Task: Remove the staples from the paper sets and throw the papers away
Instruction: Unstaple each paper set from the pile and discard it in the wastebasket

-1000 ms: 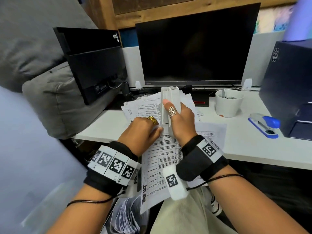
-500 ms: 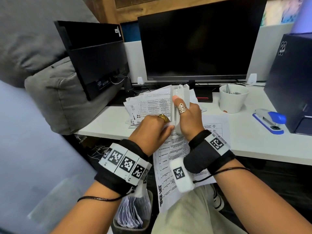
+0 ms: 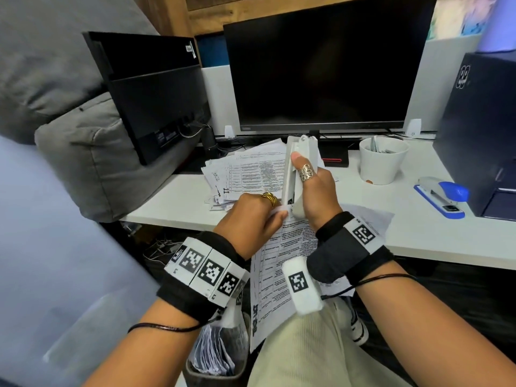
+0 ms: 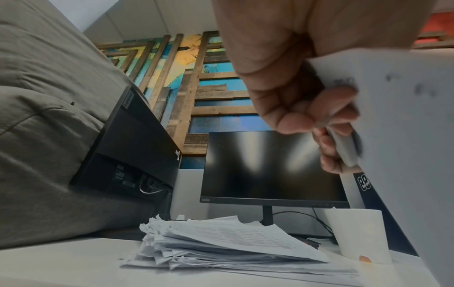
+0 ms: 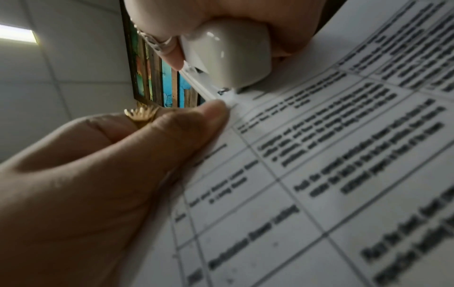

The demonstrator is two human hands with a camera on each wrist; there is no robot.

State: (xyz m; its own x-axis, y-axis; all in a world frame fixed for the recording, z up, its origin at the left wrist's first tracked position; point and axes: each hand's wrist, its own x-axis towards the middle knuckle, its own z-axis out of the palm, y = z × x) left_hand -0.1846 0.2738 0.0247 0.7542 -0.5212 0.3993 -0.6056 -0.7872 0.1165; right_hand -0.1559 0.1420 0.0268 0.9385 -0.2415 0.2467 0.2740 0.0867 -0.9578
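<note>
White staple remover [image 3: 300, 174] gripped in right hand [image 3: 318, 191], left hand [image 3: 248, 219] pinching stapled paper set [image 3: 282, 263] corner, Lenovo monitor [image 4: 132, 139], ThinkVision monitor [image 4: 272, 167] on bench [image 3: 418, 236]

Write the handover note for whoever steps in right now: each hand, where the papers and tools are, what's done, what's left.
Left hand: pinches the top corner of the stapled paper set, held over the lap at the desk edge.
Right hand: grips the white staple remover upright, its lower tip at that pinched corner.
Whether the staple is out yet cannot be seen.
Done: loose sheets already lie in the bin on the floor below the left wrist.
Left: finish this corner, drop the set in the bin, then work through the paper pile on the desk in front of the monitor.
</note>
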